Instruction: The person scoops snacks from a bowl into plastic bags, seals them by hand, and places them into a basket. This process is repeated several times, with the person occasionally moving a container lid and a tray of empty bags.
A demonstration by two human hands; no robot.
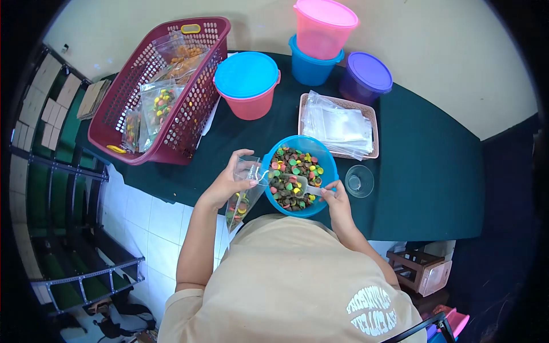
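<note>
The scoop [299,182] is resting with its cup among colourful pieces [294,162], just left of the right hand [338,201], which is grasping its handle. The pieces, brown, red, green and yellow, are filling much of a blue bowl [333,174] that is standing between the two hands. At the bowl's other side, the left hand [224,182] is gripping a clear bag [239,201] near its mouth; the bag is hanging aslant below that hand's fingers, with similar pieces showing inside. The step in hand seems to be scooping, and the next move is probably calling for a level scoop and a well-spread bag mouth. Just right of the right hand, a clear dish [359,182] is standing. Farther beyond that hand, a tray [374,130] is holding flat plastic bags [342,127], and beyond it a purple tub [364,80] and a blue tub [313,70] are standing, the latter bearing a pink tub [324,33]. Beyond the left hand, a blue-lidded tub [250,104] is hiding its contents. Farther left of it, a maroon basket [196,111] is holding filled packets [161,104]. The green desk [426,177] is carrying everything.
</note>
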